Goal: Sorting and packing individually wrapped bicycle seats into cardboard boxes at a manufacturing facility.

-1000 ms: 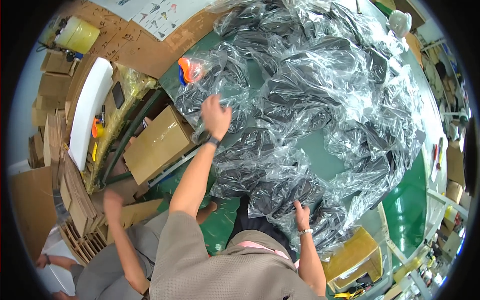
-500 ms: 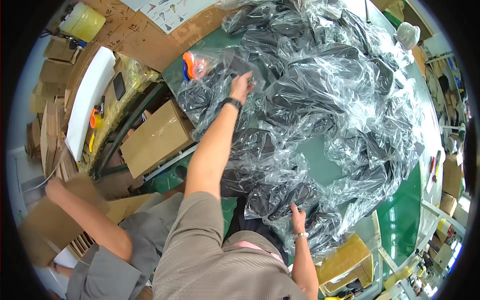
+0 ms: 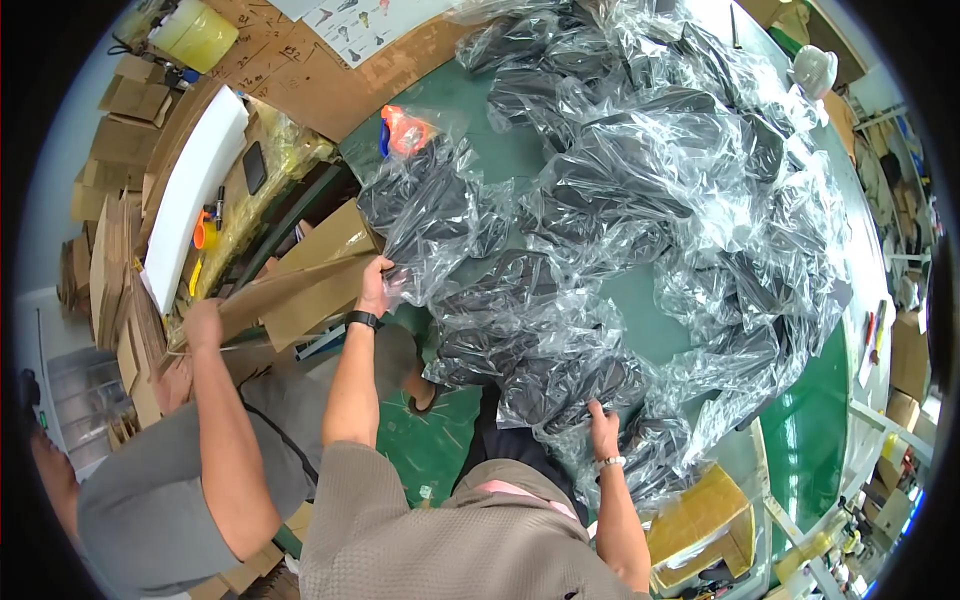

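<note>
My left hand (image 3: 371, 289), wearing a dark watch, is closed at the table's left edge on the near corner of a clear plastic bag (image 3: 432, 215) with dark contents. Exactly what is packed inside cannot be made out. A co-worker's cardboard sheet (image 3: 290, 285) reaches close to that hand. Down at the near edge, my right hand (image 3: 604, 432), with a beaded bracelet, pinches another clear bag (image 3: 570, 385) of dark contents. Many more such bags (image 3: 650, 170) lie heaped over the green table (image 3: 645, 310). An orange and blue tape dispenser (image 3: 407, 132) sits beyond the left bag.
At my left a co-worker in grey (image 3: 180, 485) handles the cardboard. Behind it stand a cardboard box (image 3: 325, 240) and a side bench with a white curved foam piece (image 3: 195, 200) and a phone (image 3: 255, 168). A taped carton (image 3: 700, 525) stands near right.
My left hand has come back toward me from the far bags to the table's left edge. The left bag has shifted nearer. The co-worker has swung the cardboard toward the table.
</note>
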The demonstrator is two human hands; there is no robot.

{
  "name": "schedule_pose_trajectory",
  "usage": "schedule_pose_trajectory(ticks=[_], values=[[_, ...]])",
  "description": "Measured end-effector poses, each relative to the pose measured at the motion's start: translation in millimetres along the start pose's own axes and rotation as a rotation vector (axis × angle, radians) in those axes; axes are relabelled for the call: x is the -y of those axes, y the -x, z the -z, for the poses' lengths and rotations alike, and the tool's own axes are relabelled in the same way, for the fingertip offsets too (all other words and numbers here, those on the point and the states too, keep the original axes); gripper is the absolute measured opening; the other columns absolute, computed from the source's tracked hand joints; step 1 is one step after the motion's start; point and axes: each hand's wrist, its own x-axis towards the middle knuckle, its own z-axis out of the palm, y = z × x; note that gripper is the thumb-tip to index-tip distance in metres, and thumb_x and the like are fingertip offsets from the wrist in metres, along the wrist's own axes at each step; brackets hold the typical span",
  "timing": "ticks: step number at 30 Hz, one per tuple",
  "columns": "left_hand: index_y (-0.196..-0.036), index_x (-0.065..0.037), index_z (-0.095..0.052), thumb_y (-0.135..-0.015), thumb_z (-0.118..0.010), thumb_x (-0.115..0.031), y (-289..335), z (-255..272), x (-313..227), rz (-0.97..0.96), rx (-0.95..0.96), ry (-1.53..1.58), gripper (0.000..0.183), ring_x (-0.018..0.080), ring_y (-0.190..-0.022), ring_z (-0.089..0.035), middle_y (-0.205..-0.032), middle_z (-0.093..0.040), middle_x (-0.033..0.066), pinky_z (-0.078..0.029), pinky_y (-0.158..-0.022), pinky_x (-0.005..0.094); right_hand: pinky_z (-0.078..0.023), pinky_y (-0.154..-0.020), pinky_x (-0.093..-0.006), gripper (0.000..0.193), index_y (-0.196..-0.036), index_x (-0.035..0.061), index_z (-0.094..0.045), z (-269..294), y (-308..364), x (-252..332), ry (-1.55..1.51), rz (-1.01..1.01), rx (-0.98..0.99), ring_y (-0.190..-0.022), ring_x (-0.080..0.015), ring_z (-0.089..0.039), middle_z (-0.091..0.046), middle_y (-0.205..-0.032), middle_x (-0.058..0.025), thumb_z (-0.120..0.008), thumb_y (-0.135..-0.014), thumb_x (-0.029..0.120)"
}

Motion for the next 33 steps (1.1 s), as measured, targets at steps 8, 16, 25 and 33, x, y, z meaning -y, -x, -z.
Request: schedule_pose_trajectory(ticks=[8,16,25,33], values=[[-0.092,-0.001,-0.065,-0.082,-0.066,-0.033,-34,2,2,-0.185,0.058,-0.517,0.033,0.0158,-0.078,-0.058,-0.089,-0.063,0.0058,-0.047,-0.067,0.0306,-0.039,-0.056,-0.0312,0.052,-0.076,-0.0068,-0.061,0,7,11,-0.019,0.017,0.012,-0.062,-0.0135,-0.048,-0.055,-0.068,-0.0042,-0.065,-0.08,0.045],[-0.109,0.006,-0.055,-0.079,-0.069,-0.031,-19,-51,22,-0.795,-0.551,-1.196,0.05,0.0388,-0.109,-0.051,-0.116,-0.056,0.0242,-0.04,-0.095,0.0448,-0.042,-0.063,-0.0329,0.054,-0.079,-0.0096,-0.061,2,11,8,-0.038,-0.004,-0.025,-0.068,-0.0151,-0.051,-0.059,-0.073,-0.0071,-0.067,-0.079,0.044],[-0.125,-0.002,-0.048,-0.071,-0.075,-0.024,140,-140,118,-1.188,0.147,-1.508,0.064,0.0384,-0.124,-0.041,-0.13,-0.046,0.0195,-0.032,-0.104,0.0484,-0.043,-0.064,-0.0303,0.051,-0.101,-0.0086,-0.06,-8,6,1,-0.232,-0.029,0.013,-0.07,-0.0142,-0.052,-0.061,-0.084,-0.0065,-0.068,-0.081,0.038],[-0.132,0.007,-0.038,-0.083,-0.068,-0.041,137,-48,186,-0.634,-0.512,-1.031,0.075,0.0429,-0.123,-0.038,-0.131,-0.043,0.026,-0.029,-0.105,0.0477,-0.046,-0.082,-0.0341,0.058,-0.101,-0.0141,-0.059,-5,12,4,-0.231,-0.089,0.001,-0.087,-0.0231,-0.059,-0.065,-0.098,-0.0184,-0.069,-0.077,0.037]])
